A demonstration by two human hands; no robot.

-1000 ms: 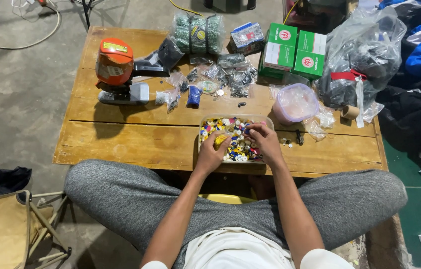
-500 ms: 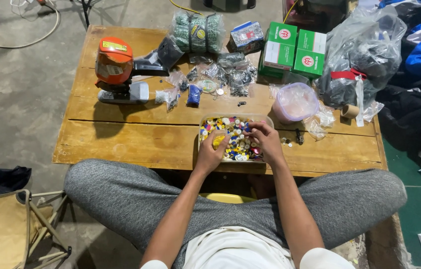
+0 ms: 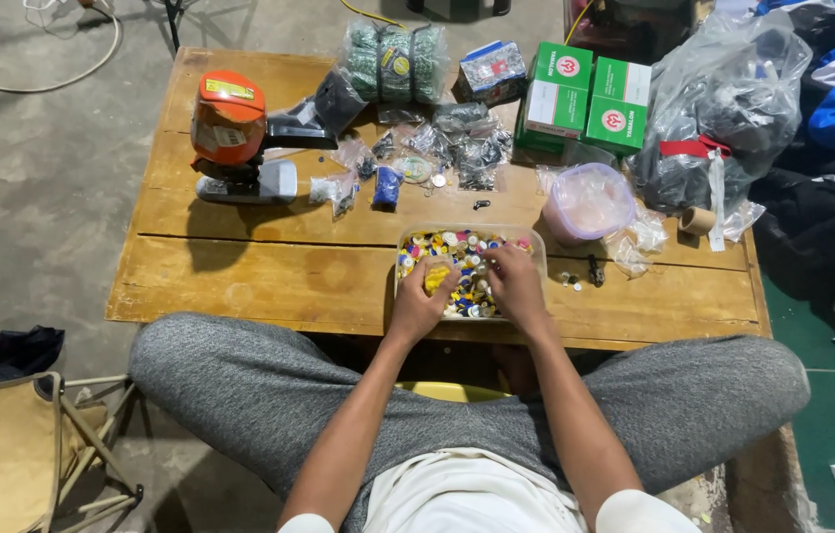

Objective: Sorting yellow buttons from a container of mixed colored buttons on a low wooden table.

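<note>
**Both hands in a tray of coloured buttons**

Head view: a clear tray [image 3: 533,247] of mixed small coloured pieces [image 3: 457,252] sits at the near edge of the wooden table [image 3: 269,266]. The left hand [image 3: 419,301] curls loosely around a yellow piece [image 3: 436,277]. The right hand [image 3: 514,284] rests fingers-down in the pile; whether it grips anything cannot be told. An orange machine [image 3: 230,128] stands far left.

Single view: my head-worn camera looks steeply down from above the seated lap, facing twelve o'clock across the wooden table [image 3: 269,271], at arm's length, with the floor visible at nine and three o'clock.
</note>
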